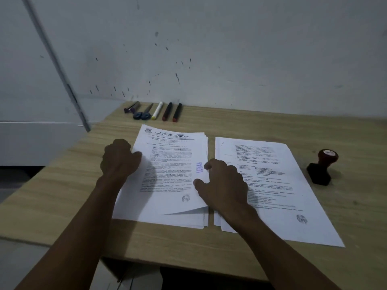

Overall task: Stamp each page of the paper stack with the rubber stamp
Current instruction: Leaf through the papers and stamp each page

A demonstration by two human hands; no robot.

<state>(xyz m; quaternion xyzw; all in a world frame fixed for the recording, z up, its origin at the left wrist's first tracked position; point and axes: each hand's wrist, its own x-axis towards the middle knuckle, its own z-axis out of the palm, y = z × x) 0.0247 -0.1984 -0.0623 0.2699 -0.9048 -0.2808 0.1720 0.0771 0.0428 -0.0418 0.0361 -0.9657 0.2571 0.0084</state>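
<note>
Two paper stacks lie side by side on the wooden table (pixel 209 243). The top page (pixel 167 185) of the left stack bears a blue stamp mark (pixel 199 170) near its right edge. My right hand (pixel 222 181) pinches that page's right edge, and its lower right corner is lifted off the sheets below. My left hand (pixel 119 158) rests with curled fingers on the left edge of the same stack. The right stack (pixel 276 185) lies flat under my right forearm. The rubber stamp (pixel 323 166), with a black base and a red handle, sits alone on the table right of both stacks.
Along the table's back edge by the wall lie a stapler (pixel 131 107), blue-handled scissors (pixel 143 113), a white marker (pixel 157 110) and two black markers (pixel 172 111). A grey pole (pixel 62 72) leans at the left. The table's front edge is close to me.
</note>
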